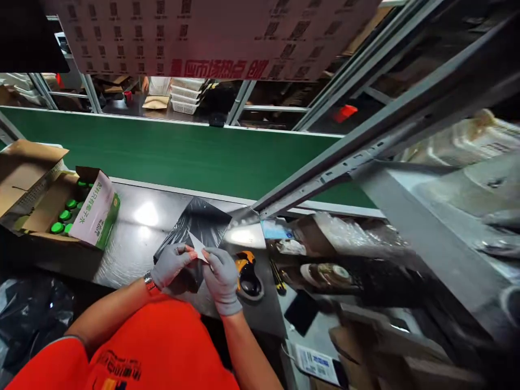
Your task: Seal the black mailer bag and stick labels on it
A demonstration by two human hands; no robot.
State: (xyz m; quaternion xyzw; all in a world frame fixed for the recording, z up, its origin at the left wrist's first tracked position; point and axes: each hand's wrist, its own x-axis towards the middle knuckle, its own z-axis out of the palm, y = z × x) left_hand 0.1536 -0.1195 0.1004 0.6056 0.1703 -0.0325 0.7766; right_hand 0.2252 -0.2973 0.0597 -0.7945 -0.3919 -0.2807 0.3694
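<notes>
Both hands wear grey gloves with bare fingertips. My left hand (pixel 174 264) pinches one edge of a small white paper slip (pixel 197 246), which looks like a label. On the slip's other side, my right hand (pixel 221 276) grips it between thumb and fingers. Under them lies a package wrapped in black plastic (pixel 205 216) on the shiny metal table (pixel 134 238). Just right of my right hand rests an orange and black tape dispenser (pixel 247 276). What is printed on the slip cannot be made out.
An open carton (pixel 97 211) of green-capped bottles stands at the left. Behind the table runs a green conveyor belt (pixel 182 151). A slanted metal post (pixel 317 179) rises at the right, near a side shelf with a black phone-like object (pixel 301 312) and a yellow cutter (pixel 278 277).
</notes>
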